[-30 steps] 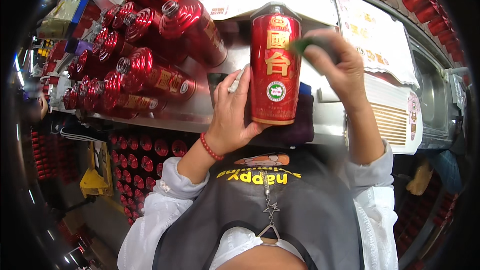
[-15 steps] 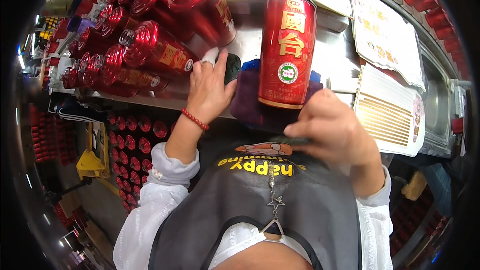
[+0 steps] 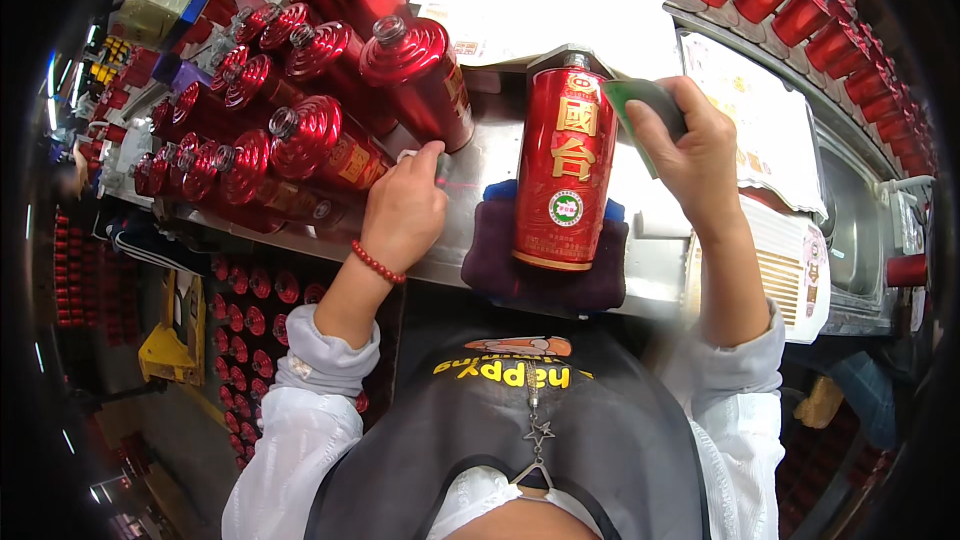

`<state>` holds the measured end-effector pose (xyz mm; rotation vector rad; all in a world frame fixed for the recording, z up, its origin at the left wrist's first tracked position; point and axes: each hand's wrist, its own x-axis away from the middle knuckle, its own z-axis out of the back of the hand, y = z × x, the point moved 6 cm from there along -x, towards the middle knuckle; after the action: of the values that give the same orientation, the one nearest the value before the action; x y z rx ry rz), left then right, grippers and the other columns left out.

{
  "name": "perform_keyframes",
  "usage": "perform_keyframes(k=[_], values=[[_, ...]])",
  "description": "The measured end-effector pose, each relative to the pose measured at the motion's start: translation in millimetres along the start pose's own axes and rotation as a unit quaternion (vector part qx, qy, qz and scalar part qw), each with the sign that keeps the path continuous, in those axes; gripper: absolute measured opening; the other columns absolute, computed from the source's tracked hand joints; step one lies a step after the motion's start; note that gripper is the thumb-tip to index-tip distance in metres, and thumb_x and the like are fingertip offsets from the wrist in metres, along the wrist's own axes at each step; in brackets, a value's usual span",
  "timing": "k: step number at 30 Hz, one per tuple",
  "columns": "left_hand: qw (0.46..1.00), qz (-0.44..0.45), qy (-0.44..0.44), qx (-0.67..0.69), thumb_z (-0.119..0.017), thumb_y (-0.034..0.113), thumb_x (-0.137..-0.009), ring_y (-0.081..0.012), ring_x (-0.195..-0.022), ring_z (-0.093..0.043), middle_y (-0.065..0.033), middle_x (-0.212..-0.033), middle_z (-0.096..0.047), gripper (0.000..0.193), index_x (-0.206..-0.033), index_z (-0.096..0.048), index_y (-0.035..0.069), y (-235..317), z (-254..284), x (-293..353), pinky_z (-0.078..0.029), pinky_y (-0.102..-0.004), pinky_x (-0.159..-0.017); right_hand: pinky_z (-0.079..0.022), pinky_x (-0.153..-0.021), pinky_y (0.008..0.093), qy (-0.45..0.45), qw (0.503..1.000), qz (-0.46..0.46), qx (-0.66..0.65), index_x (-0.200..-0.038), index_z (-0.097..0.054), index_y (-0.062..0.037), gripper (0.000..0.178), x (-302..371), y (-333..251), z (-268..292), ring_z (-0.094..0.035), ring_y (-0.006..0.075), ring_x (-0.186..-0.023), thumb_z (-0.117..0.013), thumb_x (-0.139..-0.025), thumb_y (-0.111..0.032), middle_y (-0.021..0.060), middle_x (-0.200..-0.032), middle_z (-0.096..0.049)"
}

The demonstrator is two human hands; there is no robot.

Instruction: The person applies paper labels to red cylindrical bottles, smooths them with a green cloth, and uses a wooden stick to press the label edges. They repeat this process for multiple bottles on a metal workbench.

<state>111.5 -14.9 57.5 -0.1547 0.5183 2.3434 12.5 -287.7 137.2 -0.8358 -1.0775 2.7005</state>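
A red bottle [image 3: 562, 165] with gold characters and a round green-and-white label lies on its back, neck away from me. Its lower end rests on a folded dark purple cloth [image 3: 545, 285]; a dark angled support [image 3: 572, 48] is by its neck. My right hand [image 3: 690, 145] grips a flat green scraper [image 3: 650, 105], held beside the bottle's upper right, close to its shoulder. My left hand [image 3: 405, 205] is closed beside the standing bottles at the left, a white cover on one finger. A small dark edge shows at its fingertips, too little to identify.
Several red bottles [image 3: 415, 70] crowd the left of the metal table [image 3: 485, 135]. White printed sheets [image 3: 545, 5] lie at the back, and gold-striped sheets [image 3: 760, 265] at the right. More red bottles [image 3: 800, 15] line the far right, beside a metal basin [image 3: 850, 210].
My right hand has moved up and away from my apron to the bottle's upper right, where the scraper now shows. My left hand has gone from spread fingers to closed.
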Motion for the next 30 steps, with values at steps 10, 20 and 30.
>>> perform_keyframes(k=[10, 20, 30], values=[[0.612, 0.164, -0.051, 0.772, -0.062, 0.012, -0.100, -0.0110, -0.089, -0.066, -0.0059, -0.109, -0.066, 0.031, -0.128, -0.049, 0.007, 50, -8, -6, -0.058, -0.0283, -0.077, -0.051, -0.069, 0.0254, 0.024, 0.928, -0.174, -0.329, -0.105, -0.060, -0.0007, 0.019, 75, -12, -40, -0.061, 0.0082, -0.079, -0.069, -0.097, -0.016, 0.0020, -0.089, -0.067], [0.727, 0.128, 0.048, 0.673, -0.063, 0.010, -0.100, -0.0073, -0.090, -0.060, -0.0008, -0.102, -0.064, 0.024, -0.122, -0.056, 0.002, 46, -29, 16, -0.051, -0.0248, -0.081, -0.052, -0.083, 0.0280, 0.102, 0.906, -0.250, -0.325, -0.122, -0.058, 0.0008, 0.027, 110, 3, -32, -0.063, 0.0116, -0.092, -0.065, -0.099, -0.012, 0.0067, -0.101, -0.068], [0.762, 0.085, 0.057, 0.639, -0.060, 0.013, -0.102, -0.0059, -0.094, -0.058, -0.0005, -0.107, -0.064, 0.028, -0.127, -0.053, 0.004, 42, -28, 31, -0.050, -0.0234, -0.084, -0.052, -0.083, 0.0274, 0.090, 0.957, -0.197, -0.192, -0.122, -0.059, 0.0013, 0.030, 125, 10, -31, -0.064, 0.0134, -0.092, -0.067, -0.098, -0.014, 0.0088, -0.101, -0.069]])
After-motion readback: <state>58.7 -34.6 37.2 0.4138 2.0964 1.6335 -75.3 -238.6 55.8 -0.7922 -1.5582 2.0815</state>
